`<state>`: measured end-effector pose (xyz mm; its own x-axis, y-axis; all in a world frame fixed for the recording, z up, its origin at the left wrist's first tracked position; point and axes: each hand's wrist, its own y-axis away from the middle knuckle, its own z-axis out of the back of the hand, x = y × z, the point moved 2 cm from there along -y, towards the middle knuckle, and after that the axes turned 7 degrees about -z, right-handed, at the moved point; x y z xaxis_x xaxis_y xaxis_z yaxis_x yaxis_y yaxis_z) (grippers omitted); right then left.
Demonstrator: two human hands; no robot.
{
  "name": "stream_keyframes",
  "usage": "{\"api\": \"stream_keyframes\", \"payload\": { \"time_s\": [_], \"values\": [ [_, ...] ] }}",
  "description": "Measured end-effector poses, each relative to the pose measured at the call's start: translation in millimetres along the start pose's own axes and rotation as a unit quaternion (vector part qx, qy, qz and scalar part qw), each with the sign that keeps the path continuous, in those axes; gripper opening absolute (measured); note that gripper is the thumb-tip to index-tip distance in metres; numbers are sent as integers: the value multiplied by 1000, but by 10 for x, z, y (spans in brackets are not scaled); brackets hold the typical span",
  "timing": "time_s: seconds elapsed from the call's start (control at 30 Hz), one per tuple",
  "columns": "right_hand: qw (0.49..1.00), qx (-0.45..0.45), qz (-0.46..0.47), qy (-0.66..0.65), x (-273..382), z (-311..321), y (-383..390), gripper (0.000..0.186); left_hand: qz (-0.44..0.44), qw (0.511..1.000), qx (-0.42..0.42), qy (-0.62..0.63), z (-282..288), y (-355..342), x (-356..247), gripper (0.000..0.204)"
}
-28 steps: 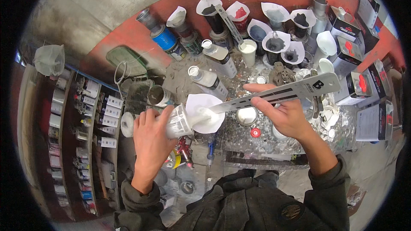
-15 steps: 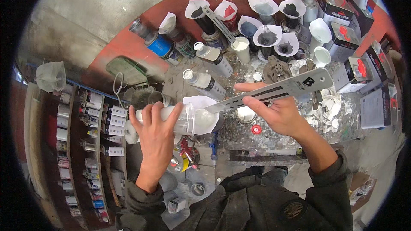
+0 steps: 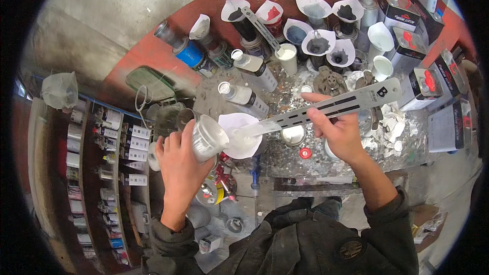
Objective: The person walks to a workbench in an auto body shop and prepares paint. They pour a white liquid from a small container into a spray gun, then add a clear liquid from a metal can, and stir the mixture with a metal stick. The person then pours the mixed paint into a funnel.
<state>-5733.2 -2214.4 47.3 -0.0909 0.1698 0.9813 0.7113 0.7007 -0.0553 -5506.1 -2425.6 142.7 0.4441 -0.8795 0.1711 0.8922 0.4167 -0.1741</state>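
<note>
My left hand (image 3: 179,165) is wrapped round a clear plastic cup (image 3: 210,137) coated inside with white paint. The cup leans, its mouth facing right beside a white paper strainer (image 3: 237,148). My right hand (image 3: 337,135) grips a long, flat, slotted metal paint mixing stick (image 3: 326,108) by its upper part. Whitish paint covers its lower end, which reaches down into the strainer. Below the strainer, its support is mostly hidden. Behind it lie two white-capped bottles, one a labelled bottle (image 3: 244,100) close to the strainer.
Several paper strainers (image 3: 318,46) with dark, red or grey paint stand on cans along the back. A white cup (image 3: 288,60) stands among them. Metal cans with red caps (image 3: 422,85) line the right side. An open tin (image 3: 293,135) and a red cap (image 3: 305,153) lie near the bench edge.
The cup has moved slightly left, and its mouth now faces more upward. My right hand has shifted a little right, and the stick's slotted face has turned more into view.
</note>
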Motion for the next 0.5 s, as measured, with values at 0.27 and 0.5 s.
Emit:
{"api": "stream_keyframes", "payload": {
  "time_s": [0.27,0.5],
  "values": [
    [962,-191,-109,-163,-395,-29,109,38,150,895,-9,420,-234,410,220,78],
    [893,-212,-251,-309,-639,244,399,45,144,707,25,692,-1097,871,-538,89]
  ]
}}
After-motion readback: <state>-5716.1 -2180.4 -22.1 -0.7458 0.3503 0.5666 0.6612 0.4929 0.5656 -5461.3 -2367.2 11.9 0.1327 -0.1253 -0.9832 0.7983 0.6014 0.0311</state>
